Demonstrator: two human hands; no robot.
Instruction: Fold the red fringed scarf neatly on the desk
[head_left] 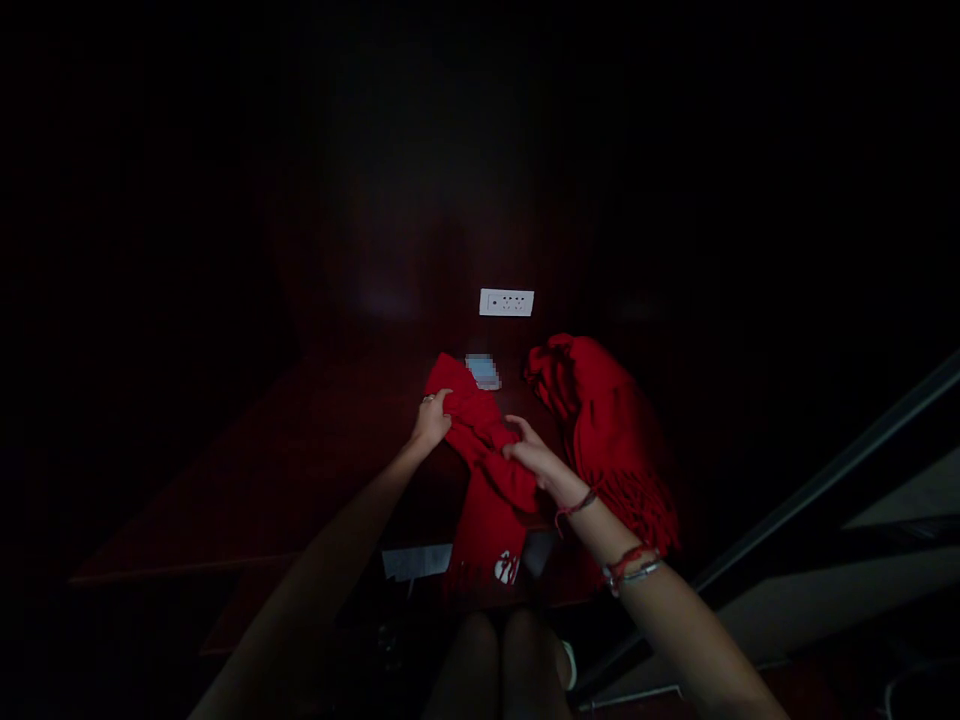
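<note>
A red scarf (489,515) with a white mark near its lower end is held up between both hands, its tail hanging past the table's front edge. My left hand (433,418) grips the upper left part, thumb over the cloth. On the right side of the folded cloth, my right hand (531,450) pinches it with the fingers partly hidden in the fabric. To the right lies a second red scarf (611,410), bunched up, its fringe falling toward the front edge.
The dark reddish table (300,470) spreads to the left. A blurred light-blue object (483,371) lies behind the held scarf. Above it is a white socket panel (507,302). A pale slanted bar (825,475) runs at the right. Most surroundings are too dark to make out.
</note>
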